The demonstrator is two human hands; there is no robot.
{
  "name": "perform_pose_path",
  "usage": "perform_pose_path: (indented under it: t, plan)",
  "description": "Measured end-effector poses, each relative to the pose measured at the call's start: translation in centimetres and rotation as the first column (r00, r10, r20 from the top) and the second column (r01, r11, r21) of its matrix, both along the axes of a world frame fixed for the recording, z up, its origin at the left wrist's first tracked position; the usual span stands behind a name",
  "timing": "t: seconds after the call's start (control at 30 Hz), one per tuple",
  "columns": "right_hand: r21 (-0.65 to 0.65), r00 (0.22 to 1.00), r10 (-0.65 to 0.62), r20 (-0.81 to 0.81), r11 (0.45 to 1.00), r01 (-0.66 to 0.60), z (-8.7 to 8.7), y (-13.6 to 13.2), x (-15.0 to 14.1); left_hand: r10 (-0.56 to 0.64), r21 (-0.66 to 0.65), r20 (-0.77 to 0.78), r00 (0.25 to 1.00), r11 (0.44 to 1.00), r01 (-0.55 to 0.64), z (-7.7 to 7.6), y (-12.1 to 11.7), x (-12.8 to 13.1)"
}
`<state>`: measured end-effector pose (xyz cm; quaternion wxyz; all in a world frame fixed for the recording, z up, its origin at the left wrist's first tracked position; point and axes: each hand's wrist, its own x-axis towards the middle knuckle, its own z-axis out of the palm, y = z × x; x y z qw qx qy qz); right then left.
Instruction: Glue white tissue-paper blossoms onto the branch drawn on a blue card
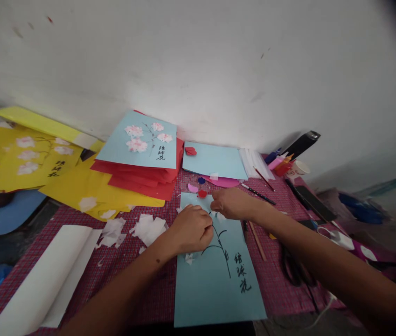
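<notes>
A light blue sheet (215, 298) lies in front of me, with black brush-drawn branches (223, 245) and black handwritten characters (242, 273) on it. My left hand (191, 229) is over the sheet's left side, its fingers curled together; whatever they grip is hidden. To its right, my right hand (232, 203) bends down at the upper part of the sheet with fingertips pinched, and I cannot make out what is between them. White paper scraps (220, 216) show just below the right fingers. Another crumpled white scrap (189, 258) rests on the sheet below my left hand.
Torn white tissue pieces (149, 228) lie left of the sheet, beside a folded white paper (44, 284). Finished blossom pictures on blue (114, 151) and yellow (0, 163) paper are behind. Paint blobs (193, 187), a brush (259, 193), scissors (290, 268) and paint bottles (283, 165) stand around.
</notes>
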<state>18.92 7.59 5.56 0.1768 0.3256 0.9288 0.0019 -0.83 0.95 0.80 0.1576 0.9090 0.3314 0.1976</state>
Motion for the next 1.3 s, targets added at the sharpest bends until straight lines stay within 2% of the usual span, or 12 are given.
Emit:
perform_pose_path:
  t: [0.17,0.57,0.77,0.93,1.03,1.3]
  plan:
    - [0.007,0.998,0.067,0.005,0.998,-0.067,0.0,0.0,0.2,0.003,-0.008,0.014,1.0,1.0,-0.003,-0.1,0.1,0.0]
    - [-0.024,0.998,0.068,0.009,0.997,-0.068,-0.5,-0.1,0.1,-0.029,-0.018,0.016,0.999,0.999,0.029,0.0,-0.2,0.0]
    - [-0.035,1.0,0.008,0.007,0.999,-0.008,0.5,-0.5,0.4,-0.031,-0.015,0.003,1.0,0.999,0.031,-0.3,-0.3,0.1]
    - [0.035,0.984,-0.13,-0.119,0.99,0.135,1.9,-1.8,1.3,-0.02,-0.002,-0.008,1.0,1.0,0.02,0.0,-0.4,0.1]
    - [0.029,0.974,-0.167,-0.153,0.984,0.173,1.6,-3.1,1.6,-0.017,-0.001,-0.009,1.0,1.0,0.017,0.1,-0.2,0.0]
    - [0.02,0.969,-0.231,-0.087,0.972,0.234,0.5,-4.8,0.9,-0.02,-0.013,-0.029,0.999,1.0,0.02,0.4,0.0,0.0]
